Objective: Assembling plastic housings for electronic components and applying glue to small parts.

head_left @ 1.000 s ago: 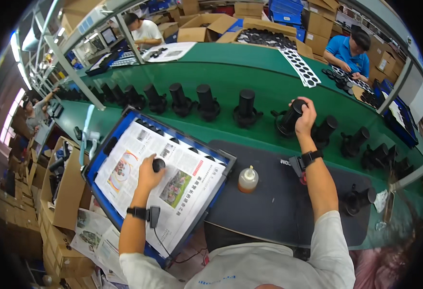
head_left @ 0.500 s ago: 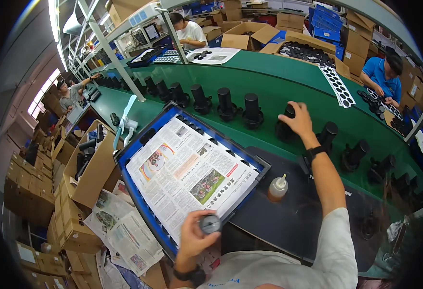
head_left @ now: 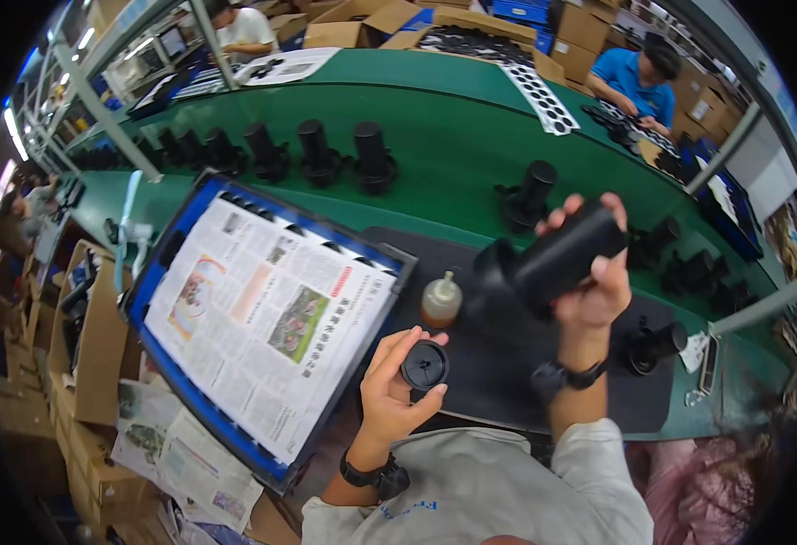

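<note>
In my left hand (head_left: 387, 395) is a small round black cap (head_left: 425, 365), pinched at its rim between thumb and fingers, its recessed face turned up. My right hand (head_left: 595, 295) grips a black cylindrical housing (head_left: 569, 257) with a wider flanged end. The housing is tilted above the dark mat (head_left: 525, 381), its flange pointing left and blurred by motion. Between the hands and the tray stands a squeeze bottle (head_left: 441, 302) with a nozzle and amber liquid inside. The two black parts are apart from each other.
A blue tray (head_left: 200, 186) lined with newspaper (head_left: 262, 318) lies to the left. Similar black housings (head_left: 533, 195) line the green bench (head_left: 435, 204). One more housing (head_left: 657, 345) lies at the mat's right. Co-workers sit across the bench; cardboard boxes (head_left: 99, 336) stand at far left.
My right hand has taken a black housing from the row and brought it nearer, tilting it. My left hand, still holding the cap, has moved away from the tray. The view has swung right.
</note>
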`<state>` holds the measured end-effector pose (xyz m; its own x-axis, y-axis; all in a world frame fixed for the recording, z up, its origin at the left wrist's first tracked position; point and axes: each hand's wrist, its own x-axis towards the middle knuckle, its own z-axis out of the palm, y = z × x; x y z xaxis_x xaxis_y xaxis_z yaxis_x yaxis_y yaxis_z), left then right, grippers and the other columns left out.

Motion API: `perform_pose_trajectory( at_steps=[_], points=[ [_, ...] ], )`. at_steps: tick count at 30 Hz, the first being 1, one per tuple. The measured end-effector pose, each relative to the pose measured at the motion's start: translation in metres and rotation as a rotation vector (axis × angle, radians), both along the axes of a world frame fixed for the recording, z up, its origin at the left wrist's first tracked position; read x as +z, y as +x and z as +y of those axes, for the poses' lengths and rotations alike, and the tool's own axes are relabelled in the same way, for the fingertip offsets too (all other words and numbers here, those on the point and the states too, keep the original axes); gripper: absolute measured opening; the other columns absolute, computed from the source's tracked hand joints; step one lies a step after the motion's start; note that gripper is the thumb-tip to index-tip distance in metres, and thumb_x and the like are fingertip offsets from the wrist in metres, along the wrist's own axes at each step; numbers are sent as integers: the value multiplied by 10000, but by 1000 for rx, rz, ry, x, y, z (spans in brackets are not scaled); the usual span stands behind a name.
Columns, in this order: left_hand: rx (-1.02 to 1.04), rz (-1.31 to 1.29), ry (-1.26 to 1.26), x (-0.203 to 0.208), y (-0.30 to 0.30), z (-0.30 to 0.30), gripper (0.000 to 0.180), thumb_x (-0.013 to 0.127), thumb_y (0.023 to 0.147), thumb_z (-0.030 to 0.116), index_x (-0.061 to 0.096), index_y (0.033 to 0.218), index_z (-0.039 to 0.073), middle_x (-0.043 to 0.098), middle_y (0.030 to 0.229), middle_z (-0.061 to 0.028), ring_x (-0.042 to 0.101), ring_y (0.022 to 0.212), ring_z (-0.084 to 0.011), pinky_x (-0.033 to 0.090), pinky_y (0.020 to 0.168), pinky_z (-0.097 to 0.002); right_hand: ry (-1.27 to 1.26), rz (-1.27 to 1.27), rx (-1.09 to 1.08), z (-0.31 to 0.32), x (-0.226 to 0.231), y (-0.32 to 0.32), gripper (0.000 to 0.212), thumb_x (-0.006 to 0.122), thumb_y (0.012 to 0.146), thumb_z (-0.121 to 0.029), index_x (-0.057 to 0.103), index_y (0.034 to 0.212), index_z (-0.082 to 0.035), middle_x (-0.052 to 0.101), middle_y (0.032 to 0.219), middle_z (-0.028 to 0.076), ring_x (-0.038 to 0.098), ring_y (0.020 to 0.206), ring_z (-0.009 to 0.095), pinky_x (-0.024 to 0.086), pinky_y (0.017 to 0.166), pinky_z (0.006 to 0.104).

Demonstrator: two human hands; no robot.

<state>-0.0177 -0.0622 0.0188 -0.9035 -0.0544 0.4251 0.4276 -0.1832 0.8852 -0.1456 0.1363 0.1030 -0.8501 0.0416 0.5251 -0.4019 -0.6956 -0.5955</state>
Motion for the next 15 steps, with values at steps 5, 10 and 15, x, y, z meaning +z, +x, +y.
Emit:
perform_pose_trajectory(
  at_steps=[5,10,15],
  points=[
    [71,30,-144,8,-2,33,749,766,643,-57,438,1316,-78,492,1226,-180,510,1180,-273,421,1003,-385,-367,-311,186,10,-48,26,510,595,825,-372,458,1226,-89,552,992,91,577,878,223,515,794,419],
    [74,21,-110,-3,2,41,701,861,637,56,505,1230,-54,556,1210,-193,594,1088,-227,532,900,-305,-492,-387,218,23,-67,26,450,599,821,-390,491,1140,-90,549,958,66,564,849,199,513,781,398],
    [100,32,-116,-1,5,48,679,859,637,66,524,1212,-68,552,1206,-202,595,1086,-232,548,891,-328,-471,-344,176,20,-67,31,472,587,825,-402,486,1160,-85,547,957,76,563,849,201,514,783,396]
  ],
)
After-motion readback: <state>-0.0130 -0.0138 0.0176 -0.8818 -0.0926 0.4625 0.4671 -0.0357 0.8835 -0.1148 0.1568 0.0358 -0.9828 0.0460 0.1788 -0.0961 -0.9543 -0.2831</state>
